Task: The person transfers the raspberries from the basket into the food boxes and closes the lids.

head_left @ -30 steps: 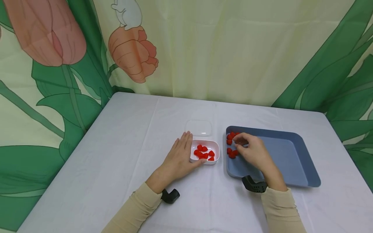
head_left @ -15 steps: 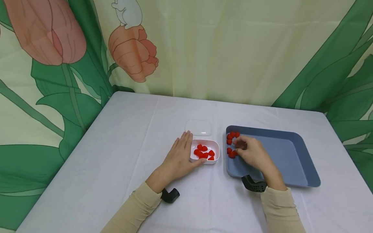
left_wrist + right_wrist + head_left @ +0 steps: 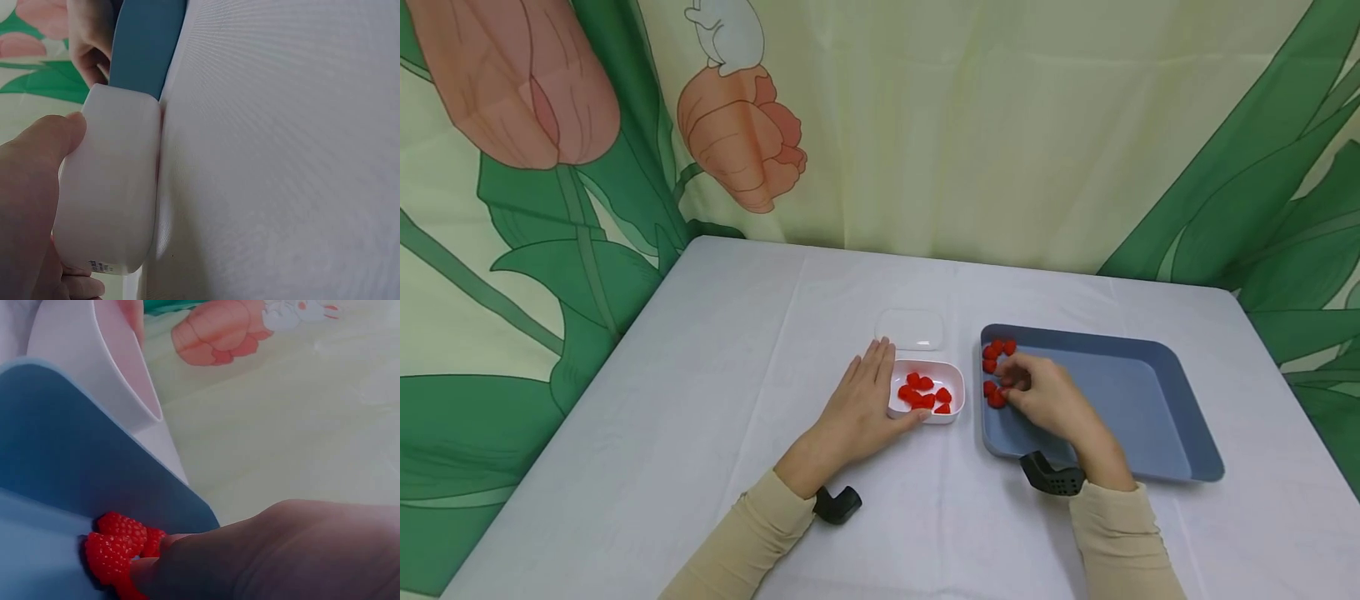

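A small white box (image 3: pixel 957 412) with a pink-tinted inside holds several red berries (image 3: pixel 926 401). My left hand (image 3: pixel 859 408) lies along its left end, fingers straight, thumb resting on the near rim; in the left wrist view the thumb (image 3: pixel 62 134) touches the box wall (image 3: pixel 112 181). My right hand (image 3: pixel 1051 398) reaches into the blue-grey tray (image 3: pixel 1120 392), thumb and finger pinching a raspberry (image 3: pixel 128 589) in the lower cluster. Two more raspberries (image 3: pixel 111 555) sit close against the fingertips. Another group of raspberries (image 3: pixel 997 347) lies in the tray's far left corner.
A clear plastic lid (image 3: pixel 913 329) lies on the white tablecloth (image 3: pixel 737 350) behind the box. The tray's raised left wall (image 3: pixel 69 425) stands between box and right hand. A printed curtain (image 3: pixel 970 142) hangs behind the table.
My right hand has lowered slightly toward the near cluster, its thumb and finger closing in on a raspberry there. My left hand and the box have stayed in place.
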`<state>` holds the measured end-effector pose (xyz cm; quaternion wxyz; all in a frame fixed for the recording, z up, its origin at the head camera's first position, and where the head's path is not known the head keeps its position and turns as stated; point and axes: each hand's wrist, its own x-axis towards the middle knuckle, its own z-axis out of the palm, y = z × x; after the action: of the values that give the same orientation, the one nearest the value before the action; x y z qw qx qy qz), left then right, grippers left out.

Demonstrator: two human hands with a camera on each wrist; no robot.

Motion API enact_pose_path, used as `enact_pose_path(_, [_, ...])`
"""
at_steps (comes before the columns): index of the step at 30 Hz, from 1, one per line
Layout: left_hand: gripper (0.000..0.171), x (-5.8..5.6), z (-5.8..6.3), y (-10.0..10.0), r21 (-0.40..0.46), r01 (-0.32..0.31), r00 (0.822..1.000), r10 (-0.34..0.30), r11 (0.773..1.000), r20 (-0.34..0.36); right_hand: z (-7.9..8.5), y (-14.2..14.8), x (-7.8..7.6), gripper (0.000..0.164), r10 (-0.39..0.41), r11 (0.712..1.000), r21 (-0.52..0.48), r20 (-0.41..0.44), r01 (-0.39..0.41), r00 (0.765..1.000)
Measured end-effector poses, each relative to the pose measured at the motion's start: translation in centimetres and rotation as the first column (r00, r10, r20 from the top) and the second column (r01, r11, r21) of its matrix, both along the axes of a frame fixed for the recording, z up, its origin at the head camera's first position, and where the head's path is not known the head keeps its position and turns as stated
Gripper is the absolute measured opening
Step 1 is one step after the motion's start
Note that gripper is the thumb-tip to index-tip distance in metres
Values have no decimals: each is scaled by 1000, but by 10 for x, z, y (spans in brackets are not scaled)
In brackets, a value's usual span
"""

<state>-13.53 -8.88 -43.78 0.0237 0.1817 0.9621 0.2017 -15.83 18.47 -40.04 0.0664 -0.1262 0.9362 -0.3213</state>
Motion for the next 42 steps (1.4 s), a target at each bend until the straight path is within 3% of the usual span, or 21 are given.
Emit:
enact_pose_path(13, [102,0,-1,-1,-12,-2,1000,2,1000,7,-1,1,-2,23,16,1000,27,29,-17,999])
enact_pose_path(26, [104,0,1,0,-15,-10,1000,10,1000,17,5,0,0,22,-28,999,20,43,27,999])
enact_pose_path(42, [104,0,0,0,-7,-12,1000,13,1000,18,13,-4,4,24,-80,997,4,-22,80,997])
